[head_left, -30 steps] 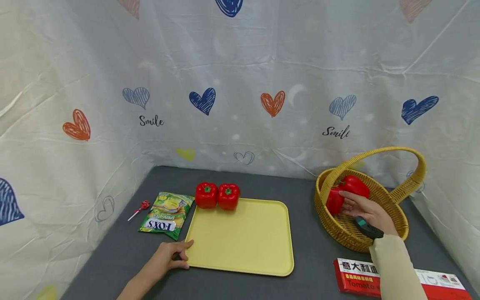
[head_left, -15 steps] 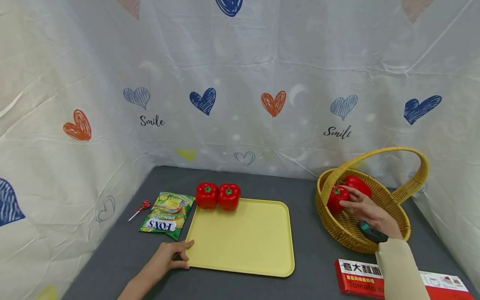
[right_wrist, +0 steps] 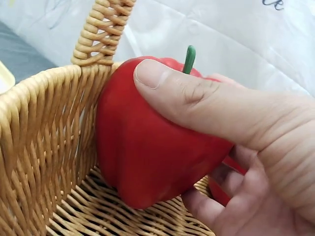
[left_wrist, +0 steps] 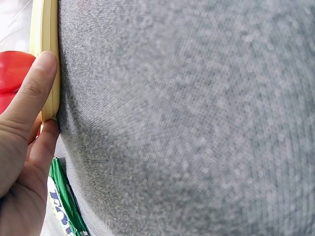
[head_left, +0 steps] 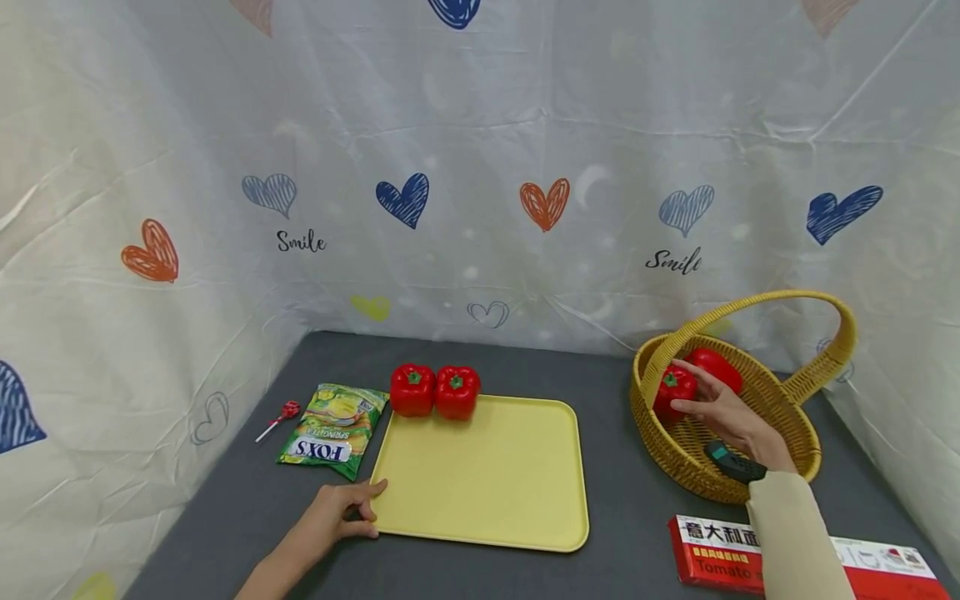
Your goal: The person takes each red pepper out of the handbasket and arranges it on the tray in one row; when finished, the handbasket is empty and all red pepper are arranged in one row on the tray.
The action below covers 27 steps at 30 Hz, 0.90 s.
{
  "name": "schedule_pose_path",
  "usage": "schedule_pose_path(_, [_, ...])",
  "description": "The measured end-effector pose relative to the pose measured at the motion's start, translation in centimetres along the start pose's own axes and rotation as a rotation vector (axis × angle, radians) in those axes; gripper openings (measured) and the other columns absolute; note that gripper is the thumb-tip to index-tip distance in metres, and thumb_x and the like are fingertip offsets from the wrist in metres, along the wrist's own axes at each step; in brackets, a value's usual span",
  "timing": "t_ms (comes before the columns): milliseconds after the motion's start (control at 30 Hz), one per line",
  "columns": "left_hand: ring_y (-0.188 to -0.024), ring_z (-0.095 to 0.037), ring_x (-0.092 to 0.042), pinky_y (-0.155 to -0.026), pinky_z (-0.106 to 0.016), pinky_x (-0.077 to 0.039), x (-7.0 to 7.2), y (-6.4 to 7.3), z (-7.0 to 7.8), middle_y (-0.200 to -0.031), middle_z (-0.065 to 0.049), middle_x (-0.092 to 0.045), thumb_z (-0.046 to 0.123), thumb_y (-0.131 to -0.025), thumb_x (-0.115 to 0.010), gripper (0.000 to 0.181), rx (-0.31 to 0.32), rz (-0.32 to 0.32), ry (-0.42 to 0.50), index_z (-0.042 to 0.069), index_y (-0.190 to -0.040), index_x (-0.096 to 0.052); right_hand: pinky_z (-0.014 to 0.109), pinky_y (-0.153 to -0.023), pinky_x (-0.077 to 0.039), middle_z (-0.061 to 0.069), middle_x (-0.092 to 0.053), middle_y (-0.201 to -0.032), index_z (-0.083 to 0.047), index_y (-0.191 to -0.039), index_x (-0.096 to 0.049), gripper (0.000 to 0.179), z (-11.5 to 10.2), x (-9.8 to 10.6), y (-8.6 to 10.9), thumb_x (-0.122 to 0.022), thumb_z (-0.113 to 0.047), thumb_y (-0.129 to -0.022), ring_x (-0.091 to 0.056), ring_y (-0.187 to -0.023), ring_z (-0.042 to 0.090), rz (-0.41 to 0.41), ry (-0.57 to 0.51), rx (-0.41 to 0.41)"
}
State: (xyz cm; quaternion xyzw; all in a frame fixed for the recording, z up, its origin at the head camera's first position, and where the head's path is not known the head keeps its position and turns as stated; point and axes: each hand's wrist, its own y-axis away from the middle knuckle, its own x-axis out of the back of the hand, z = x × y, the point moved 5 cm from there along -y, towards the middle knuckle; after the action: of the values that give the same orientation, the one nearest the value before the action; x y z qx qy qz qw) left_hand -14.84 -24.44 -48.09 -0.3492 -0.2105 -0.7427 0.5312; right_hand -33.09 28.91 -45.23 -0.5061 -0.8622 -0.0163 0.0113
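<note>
Inside the wicker basket (head_left: 806, 454), my right hand (head_left: 738, 421) holds a red bell pepper (head_left: 673, 402). The right wrist view shows the thumb across the top of this pepper (right_wrist: 147, 147) beside its green stem, with fingers round its far side and underneath. Its side is close to the basket's wall (right_wrist: 44, 128). Another red bell pepper (head_left: 714, 367) lies behind it, partly hidden by the hand. My left hand (head_left: 333, 512) grips the front left corner of a yellow tray (head_left: 487, 492). In the left wrist view, its thumb (left_wrist: 37, 83) lies against the tray's edge.
Two red bell peppers (head_left: 412, 392) sit at the tray's back left corner. Left of the tray lie a green FOX'S packet (head_left: 333, 427) and a red lollipop (head_left: 290, 409). A red pasta box (head_left: 712, 567) lies under the right sleeve. The basket's tall handle (head_left: 840, 333) arches over it.
The pepper in my right hand has tipped so its stem faces up toward the head camera. My right fingers have shifted on it. The left hand and tray stay put.
</note>
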Motion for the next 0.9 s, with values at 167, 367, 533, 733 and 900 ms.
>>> schedule_pose_path(167, [-0.113, -0.042, -0.056, -0.082, -0.035, -0.052, 0.1, 0.0, 0.0, -0.121, -0.022, -0.061, 0.024, -0.071, -0.080, 0.021, -0.011, 0.008, -0.009, 0.016, -0.069, -0.061, 0.026, -0.085, -0.050, -0.010, -0.055, -0.122, -0.023, -0.146, -0.037, 0.055, -0.1, 0.0, 0.2, -0.050, 0.001, -0.098, -0.057, -0.104, 0.006, -0.008, -0.024, 0.021])
schedule_pose_path(367, [-0.112, -0.036, -0.059, -0.086, -0.034, -0.051, 0.0, 0.0, 0.1, -0.120, -0.016, -0.064, 0.025, -0.072, -0.081, 0.015, -0.014, 0.021, -0.033, 0.018, -0.072, -0.067, 0.027, -0.077, -0.051, -0.012, -0.057, -0.119, -0.021, -0.148, -0.033, 0.056, 0.1, 0.4, 0.6, -0.048, 0.000, -0.099, -0.057, -0.095, 0.009, -0.035, 0.013, -0.016])
schedule_pose_path(533, [-0.112, -0.037, -0.058, -0.085, -0.040, -0.051, -0.1, 0.0, 0.0, -0.121, -0.018, -0.063, 0.025, -0.071, -0.081, 0.017, -0.011, 0.017, -0.013, 0.017, -0.072, -0.066, 0.026, -0.080, -0.051, -0.015, -0.057, -0.119, -0.027, -0.148, -0.034, 0.056, 0.0, 0.6, 0.8, -0.048, -0.002, -0.099, -0.058, -0.097, 0.007, -0.059, 0.046, -0.042])
schedule_pose_path(733, [-0.113, -0.039, -0.057, -0.084, -0.041, -0.051, -0.1, 0.0, -0.1, -0.122, -0.020, -0.062, 0.025, -0.072, -0.080, 0.019, -0.007, 0.010, 0.002, 0.017, -0.070, -0.063, 0.026, -0.084, -0.051, -0.018, -0.053, -0.123, -0.030, -0.144, -0.038, 0.054, -0.2, 0.5, 2.0, -0.048, -0.001, -0.099, -0.057, -0.103, 0.002, -0.087, -0.002, -0.033])
schedule_pose_path(900, [-0.114, -0.041, -0.056, -0.084, -0.039, -0.051, 0.0, 0.0, -0.1, -0.122, -0.021, -0.061, 0.025, -0.071, -0.081, 0.020, -0.014, 0.012, 0.016, 0.016, -0.070, -0.062, 0.025, -0.081, -0.051, -0.016, -0.053, -0.125, -0.027, -0.146, -0.037, 0.056, -0.5, 0.2, 3.4, -0.046, 0.002, -0.099, -0.057, -0.102, 0.004, -0.113, -0.036, -0.011])
